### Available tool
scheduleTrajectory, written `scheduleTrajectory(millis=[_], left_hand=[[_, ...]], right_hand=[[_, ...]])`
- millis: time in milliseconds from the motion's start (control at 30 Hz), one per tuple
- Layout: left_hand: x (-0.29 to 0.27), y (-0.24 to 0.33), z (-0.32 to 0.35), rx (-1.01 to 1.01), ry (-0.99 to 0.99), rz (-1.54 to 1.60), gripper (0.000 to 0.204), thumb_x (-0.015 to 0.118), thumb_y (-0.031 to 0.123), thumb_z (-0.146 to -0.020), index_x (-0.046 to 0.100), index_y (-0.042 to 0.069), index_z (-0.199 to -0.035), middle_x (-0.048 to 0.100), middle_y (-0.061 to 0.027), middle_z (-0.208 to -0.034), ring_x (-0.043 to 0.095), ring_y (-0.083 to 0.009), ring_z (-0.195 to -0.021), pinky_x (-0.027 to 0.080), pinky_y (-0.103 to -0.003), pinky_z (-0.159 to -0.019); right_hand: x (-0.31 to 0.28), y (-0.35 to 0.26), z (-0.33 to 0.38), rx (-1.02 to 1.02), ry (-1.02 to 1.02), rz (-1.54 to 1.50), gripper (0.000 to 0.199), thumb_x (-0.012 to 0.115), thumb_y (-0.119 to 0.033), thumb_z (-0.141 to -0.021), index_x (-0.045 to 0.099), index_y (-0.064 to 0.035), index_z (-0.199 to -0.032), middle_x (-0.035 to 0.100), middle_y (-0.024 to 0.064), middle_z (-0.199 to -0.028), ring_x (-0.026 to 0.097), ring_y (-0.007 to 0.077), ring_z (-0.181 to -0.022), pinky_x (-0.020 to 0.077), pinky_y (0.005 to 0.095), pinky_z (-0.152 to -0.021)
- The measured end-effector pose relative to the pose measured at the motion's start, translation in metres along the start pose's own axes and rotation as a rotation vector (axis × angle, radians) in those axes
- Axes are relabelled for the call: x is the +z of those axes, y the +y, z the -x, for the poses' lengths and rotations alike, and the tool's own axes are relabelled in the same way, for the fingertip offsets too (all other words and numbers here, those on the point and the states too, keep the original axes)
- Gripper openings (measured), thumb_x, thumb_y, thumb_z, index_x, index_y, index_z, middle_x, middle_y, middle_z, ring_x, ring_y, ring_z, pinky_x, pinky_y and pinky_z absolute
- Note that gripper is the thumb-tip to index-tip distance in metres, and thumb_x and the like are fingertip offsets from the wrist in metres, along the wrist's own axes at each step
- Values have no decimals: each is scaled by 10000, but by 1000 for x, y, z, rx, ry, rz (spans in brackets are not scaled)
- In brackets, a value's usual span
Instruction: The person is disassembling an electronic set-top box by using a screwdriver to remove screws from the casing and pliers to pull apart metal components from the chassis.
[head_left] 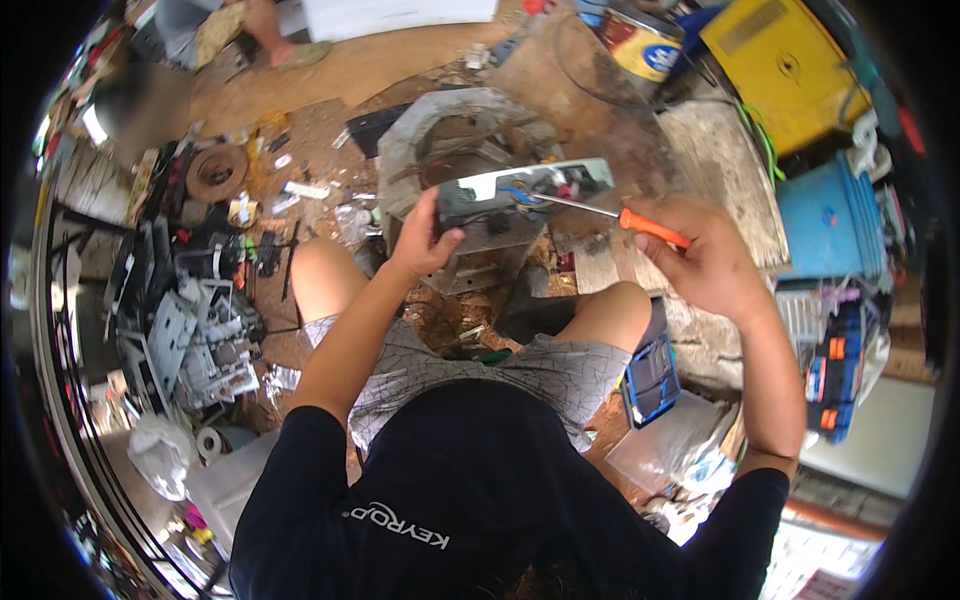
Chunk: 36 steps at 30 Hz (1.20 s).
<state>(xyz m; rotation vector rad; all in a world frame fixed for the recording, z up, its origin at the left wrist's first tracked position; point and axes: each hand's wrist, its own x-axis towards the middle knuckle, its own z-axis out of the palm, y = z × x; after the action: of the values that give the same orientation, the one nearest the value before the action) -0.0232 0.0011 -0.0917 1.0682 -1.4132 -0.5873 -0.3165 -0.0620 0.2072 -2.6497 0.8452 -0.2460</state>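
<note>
My left hand (425, 240) grips the left side of a grey metal box (500, 225) with an open top, held above my knees. Wires and small parts show inside it. My right hand (705, 255) holds a screwdriver (650, 227) with an orange handle. Its thin metal shaft points left into the open top of the box. I sit with bare knees and patterned grey shorts below the box.
A pile of dismantled grey metal parts (200, 340) lies at the left. A blue bucket (825, 215) and a yellow case (780, 60) stand at the right. A rusty disc (215, 172) lies on the dirt floor. Another person's foot (290, 50) is at the top.
</note>
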Motion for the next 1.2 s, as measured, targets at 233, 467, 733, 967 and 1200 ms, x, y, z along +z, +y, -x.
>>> scheduleTrajectory(millis=[233, 467, 733, 967, 1200], left_hand=[[5, 10, -16, -31, -5, 27, 723, 836, 290, -766, 476, 35, -1338, 628, -177, -1153, 640, -333, -1062, 508, -418, -922], [12, 29, -37, -22, 148, 142, 721, 952, 243, -591, 608, 78, -1203, 697, -114, -1050, 689, -283, -988, 533, -370, -866], [6, 14, -39, -53, 77, 17, 650, 927, 216, -664, 611, 62, -1210, 717, -94, -1028, 704, -190, -934, 553, -329, -841], [11, 21, -55, -93, 42, 153, 628, 913, 230, -662, 626, 81, -1200, 725, -108, -1014, 725, -240, -907, 559, -343, -822], [7, 27, -51, -144, 12, 169, 613, 908, 214, -672, 624, 81, -1199, 722, -101, -1029, 722, -218, -899, 555, -327, -825]], right_hand=[[-4, -37, -64, -201, -130, 163, 227, 674, -62, -842, 700, -27, -1065, 627, 177, -850, 612, 369, -783, 474, 432, -708], [-4, -67, -85, -119, -228, 267, 266, 660, -21, -829, 684, 4, -1092, 603, 175, -840, 587, 361, -728, 458, 397, -665], [-1, -50, -122, -303, -258, 295, 192, 675, -27, -815, 698, -8, -1005, 633, 171, -820, 592, 363, -703, 470, 420, -639], [-11, -66, -140, -187, -366, 315, 167, 667, -38, -794, 705, -26, -956, 659, 160, -823, 639, 364, -764, 499, 451, -678], [-5, -62, -144, -179, -390, 335, 173, 671, -43, -777, 710, -40, -945, 658, 145, -790, 636, 369, -774, 507, 455, -691]])
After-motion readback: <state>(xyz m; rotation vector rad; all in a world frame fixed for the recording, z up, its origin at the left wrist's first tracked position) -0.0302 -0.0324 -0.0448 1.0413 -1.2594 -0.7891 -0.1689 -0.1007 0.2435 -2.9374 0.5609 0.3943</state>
